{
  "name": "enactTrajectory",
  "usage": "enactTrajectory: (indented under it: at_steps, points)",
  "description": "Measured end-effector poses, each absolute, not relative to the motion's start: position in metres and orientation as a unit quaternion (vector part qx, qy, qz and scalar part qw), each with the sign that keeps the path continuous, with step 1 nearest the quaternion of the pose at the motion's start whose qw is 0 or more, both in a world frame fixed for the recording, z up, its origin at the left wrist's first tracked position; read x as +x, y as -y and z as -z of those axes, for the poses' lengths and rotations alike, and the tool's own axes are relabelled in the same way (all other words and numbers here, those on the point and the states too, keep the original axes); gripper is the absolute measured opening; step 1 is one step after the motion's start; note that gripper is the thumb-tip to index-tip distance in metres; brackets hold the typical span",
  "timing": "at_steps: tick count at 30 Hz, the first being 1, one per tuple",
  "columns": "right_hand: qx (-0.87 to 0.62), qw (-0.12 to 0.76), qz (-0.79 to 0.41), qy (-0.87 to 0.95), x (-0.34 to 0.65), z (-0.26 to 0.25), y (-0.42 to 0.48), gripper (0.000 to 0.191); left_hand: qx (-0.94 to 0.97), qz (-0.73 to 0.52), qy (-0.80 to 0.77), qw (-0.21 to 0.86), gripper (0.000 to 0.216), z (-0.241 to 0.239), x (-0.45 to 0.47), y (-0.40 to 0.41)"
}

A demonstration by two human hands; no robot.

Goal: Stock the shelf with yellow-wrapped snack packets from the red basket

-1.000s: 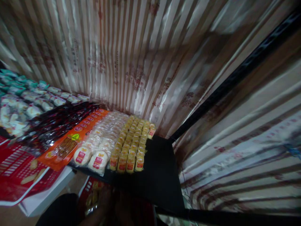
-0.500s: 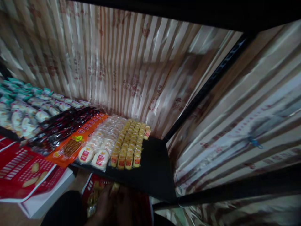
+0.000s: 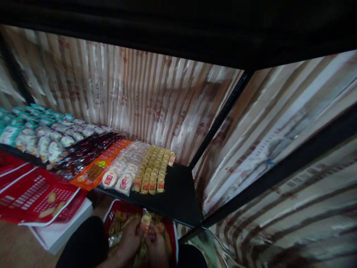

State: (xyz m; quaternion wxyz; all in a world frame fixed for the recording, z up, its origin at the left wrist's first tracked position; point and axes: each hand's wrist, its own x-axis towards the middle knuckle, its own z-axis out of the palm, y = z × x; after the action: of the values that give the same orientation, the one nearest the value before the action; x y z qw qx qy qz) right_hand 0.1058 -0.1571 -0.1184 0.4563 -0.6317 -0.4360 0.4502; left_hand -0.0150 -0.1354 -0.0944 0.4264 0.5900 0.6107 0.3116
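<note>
A small yellow wrapped snack with a red-orange label [image 3: 145, 221] is held upright between my two hands at the bottom middle. My left hand [image 3: 128, 238] grips its left side, fingers closed. My right hand [image 3: 156, 243] has its fingers curled against the lower right of it. Both hands are over an open red bag [image 3: 175, 238] full of similar yellow packets [image 3: 115, 227]. Just beyond, rows of the same yellow snacks [image 3: 153, 171] stand on a black shelf [image 3: 178, 201], with a single one [image 3: 171, 159] at the back right.
Left of the yellow rows lie round white wrapped cakes [image 3: 123, 182], an orange bag [image 3: 93, 173], dark packets [image 3: 83, 149] and green-white packets [image 3: 41, 126]. Red printed bags [image 3: 36, 197] rest on a white box [image 3: 60, 227]. Black posts [image 3: 220, 119] and an upper shelf [image 3: 167, 29] frame the space.
My view has shifted, so more of the upper shelf and the red bag shows. The hands and the yellow snack between them appear clearer and slightly farther right.
</note>
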Motion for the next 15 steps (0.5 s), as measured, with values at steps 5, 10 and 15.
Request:
enactTrajectory:
  at_steps: [5, 10, 15]
  points:
    - [-0.601, 0.495, -0.443, 0.445, 0.123, 0.082, 0.152, 0.042, 0.594, -0.332, -0.593, 0.431, 0.049, 0.066, 0.005, 0.129]
    - [-0.618, 0.534, -0.400, 0.416, 0.157, 0.056, 0.111, 0.049, 0.588, -0.375, -0.575, 0.428, 0.056, 0.027, 0.045, 0.104]
    - [-0.656, 0.554, -0.318, 0.402, 0.201, 0.056, 0.047, 0.054, 0.615, -0.361, -0.554, 0.430, 0.054, 0.012, 0.098, 0.066]
